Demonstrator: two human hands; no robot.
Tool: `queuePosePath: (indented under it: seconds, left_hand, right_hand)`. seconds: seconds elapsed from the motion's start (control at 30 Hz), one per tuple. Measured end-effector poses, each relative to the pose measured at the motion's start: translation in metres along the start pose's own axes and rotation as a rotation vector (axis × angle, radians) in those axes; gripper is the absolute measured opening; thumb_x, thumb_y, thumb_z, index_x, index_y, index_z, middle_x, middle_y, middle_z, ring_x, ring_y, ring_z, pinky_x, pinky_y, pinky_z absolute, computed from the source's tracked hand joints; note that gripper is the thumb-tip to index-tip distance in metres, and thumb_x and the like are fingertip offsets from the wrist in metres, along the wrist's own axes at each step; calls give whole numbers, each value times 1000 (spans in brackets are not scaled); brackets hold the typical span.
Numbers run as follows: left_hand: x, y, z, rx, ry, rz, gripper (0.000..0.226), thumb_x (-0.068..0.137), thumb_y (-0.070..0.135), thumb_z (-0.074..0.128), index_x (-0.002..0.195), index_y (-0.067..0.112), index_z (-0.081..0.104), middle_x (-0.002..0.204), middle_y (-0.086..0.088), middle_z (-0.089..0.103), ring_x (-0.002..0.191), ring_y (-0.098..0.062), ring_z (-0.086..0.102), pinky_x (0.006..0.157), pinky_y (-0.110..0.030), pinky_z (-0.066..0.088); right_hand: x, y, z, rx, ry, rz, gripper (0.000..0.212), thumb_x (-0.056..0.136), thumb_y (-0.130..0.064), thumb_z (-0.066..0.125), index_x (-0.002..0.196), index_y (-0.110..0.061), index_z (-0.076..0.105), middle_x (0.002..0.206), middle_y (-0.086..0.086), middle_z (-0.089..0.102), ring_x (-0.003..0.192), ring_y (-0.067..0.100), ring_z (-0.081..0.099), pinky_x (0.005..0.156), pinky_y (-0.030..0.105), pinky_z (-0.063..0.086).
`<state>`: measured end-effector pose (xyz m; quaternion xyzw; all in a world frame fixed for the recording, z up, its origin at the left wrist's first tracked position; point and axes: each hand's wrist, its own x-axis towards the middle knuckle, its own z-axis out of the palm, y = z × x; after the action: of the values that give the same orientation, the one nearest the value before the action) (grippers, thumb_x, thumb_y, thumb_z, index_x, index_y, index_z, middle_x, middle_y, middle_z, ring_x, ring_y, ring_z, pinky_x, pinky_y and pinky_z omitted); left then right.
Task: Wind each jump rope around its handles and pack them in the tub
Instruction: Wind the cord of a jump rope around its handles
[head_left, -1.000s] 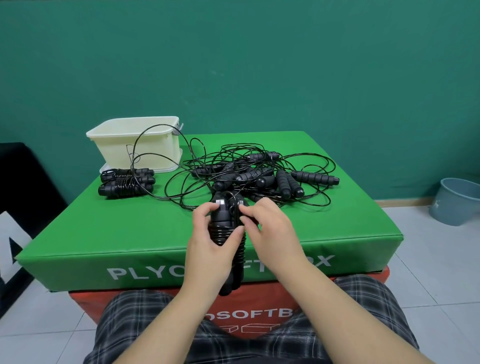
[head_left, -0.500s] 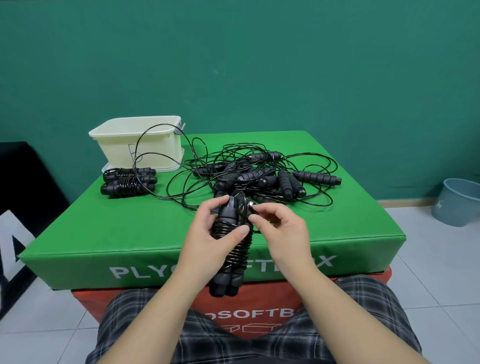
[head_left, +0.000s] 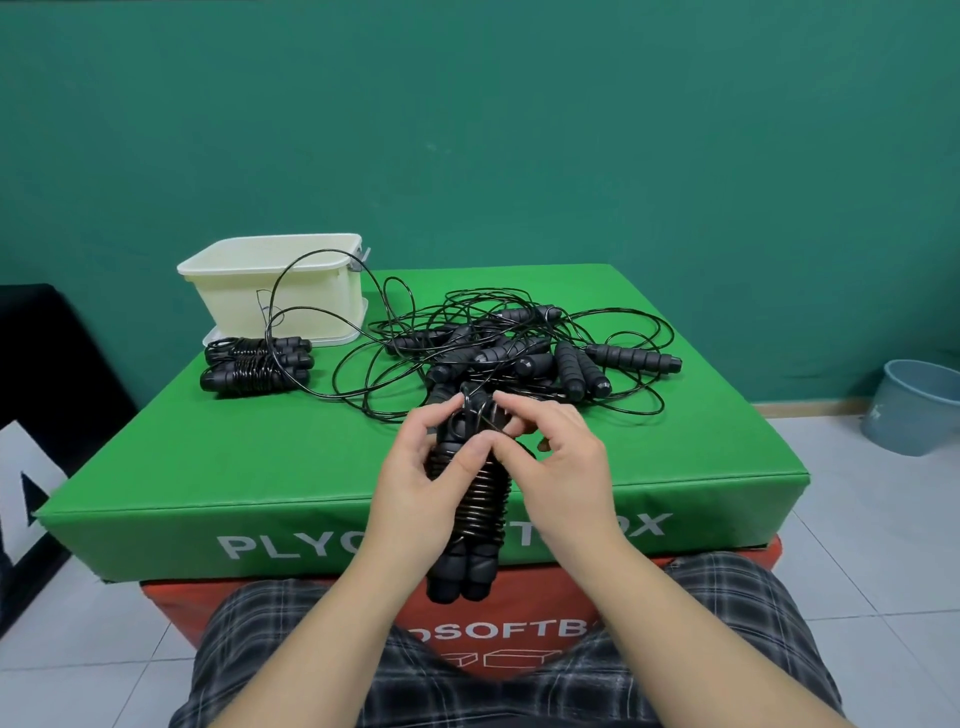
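The step in hand looks like finishing off a wound rope: the left hand (head_left: 415, 467) grips the wound jump rope (head_left: 475, 499) upright just above the near edge of the green surface (head_left: 260, 457), its fingers curled round the paired handles, while the right hand (head_left: 561, 457) pinches the last loose loop of cord at the top end. The next move probably calls for tucking that loose end under a coil so the bundle holds, then carrying it to the cream tub (head_left: 280, 291) at the far left corner. The bundle is two black ribbed handles side by side, bound in the middle by tight, even turns of thin black cord. Two finished bundles (head_left: 257, 364) lie just in front of the tub, not yet inside. A tangled pile of ropes (head_left: 519, 353) sprawls mid-surface, one loop arcing in front of the tub.
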<state>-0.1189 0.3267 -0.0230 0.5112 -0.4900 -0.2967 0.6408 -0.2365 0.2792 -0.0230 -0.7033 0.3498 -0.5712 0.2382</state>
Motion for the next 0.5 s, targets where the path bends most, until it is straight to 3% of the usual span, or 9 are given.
queuePosePath:
  seconds: [0.1, 0.17, 0.27, 0.37, 0.43, 0.5]
  left_hand:
    - [2, 1, -2, -36, 72, -5, 27, 76, 40, 71, 98, 52, 60, 102, -7, 68, 97, -28, 65, 90, -55, 50]
    - [4, 4, -6, -67, 112, -13, 24, 77, 40, 72, 95, 53, 61, 95, -5, 68, 90, -25, 65, 87, -52, 52]
    - [6, 8, -8, -103, 120, -16, 27, 71, 38, 66, 95, 50, 61, 92, -6, 69, 86, -23, 65, 79, -42, 54]
    - [7, 7, -7, -112, 118, -12, 29, 72, 38, 65, 99, 46, 60, 95, -5, 69, 88, -21, 65, 79, -39, 54]
    - [6, 5, -5, -127, 126, -15, 27, 73, 37, 64, 97, 49, 60, 93, -2, 70, 87, -20, 65, 78, -40, 54]
    - [5, 2, -2, -130, 142, -23, 26, 77, 34, 63, 96, 51, 58, 90, -1, 69, 85, -20, 65, 78, -42, 55]
  right_hand:
    - [-1, 4, -4, 45, -33, 4, 29, 80, -30, 68, 108, -34, 62, 97, -20, 59, 90, 5, 56, 80, 14, 43]
    - [-2, 9, -5, 87, -52, 76, 28, 86, -20, 67, 111, -31, 60, 105, -16, 59, 91, 4, 58, 80, 16, 45]
    - [-2, 7, -3, 149, -146, 280, 22, 93, -9, 60, 104, -26, 69, 94, -17, 67, 84, -7, 60, 79, 12, 44]
    - [-1, 1, 0, 199, -153, 362, 28, 95, -9, 57, 87, -32, 72, 75, -20, 69, 74, -3, 59, 72, 17, 50]
    - [-1, -4, 2, 259, -130, 392, 29, 95, -9, 56, 86, -33, 72, 80, -17, 72, 78, 2, 64, 77, 21, 54]
    - [-3, -5, 6, 324, -101, 434, 24, 96, -9, 55, 96, -23, 74, 89, -10, 75, 89, 10, 69, 85, 29, 56]
